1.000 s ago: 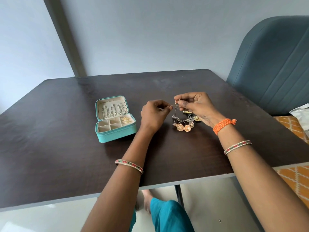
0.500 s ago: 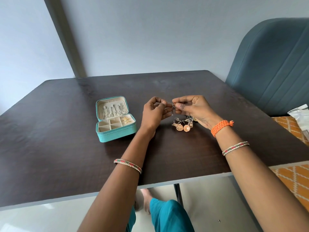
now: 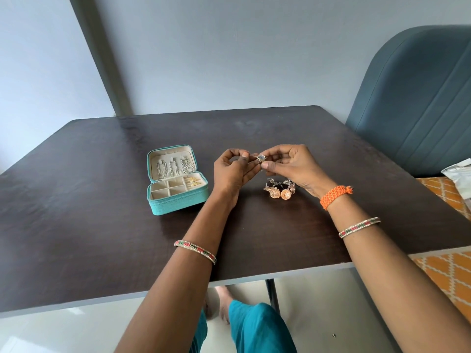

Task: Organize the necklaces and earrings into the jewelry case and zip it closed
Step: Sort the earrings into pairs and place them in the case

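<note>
A teal jewelry case (image 3: 178, 202) lies open on the dark table (image 3: 89, 225), left of my hands. Necklaces (image 3: 173, 167) hang in its cream lid, and gold earrings (image 3: 193, 181) fill one right-hand compartment. My left hand (image 3: 233, 171) and my right hand (image 3: 293, 166) meet above the table, both pinching a small stone-set earring (image 3: 261, 158) between their fingertips. Below my right hand a pile of earrings (image 3: 279, 189), two of them round and gold, rests on the table.
A blue-grey padded chair (image 3: 418, 103) stands at the table's right rear. An orange patterned cloth (image 3: 448, 273) and a white bag (image 3: 458, 171) lie to the right. My legs and feet show under the table's near edge.
The earring has come free of the pile and risen with both hands. The pile stays on the table; my left hand has turned palm inward.
</note>
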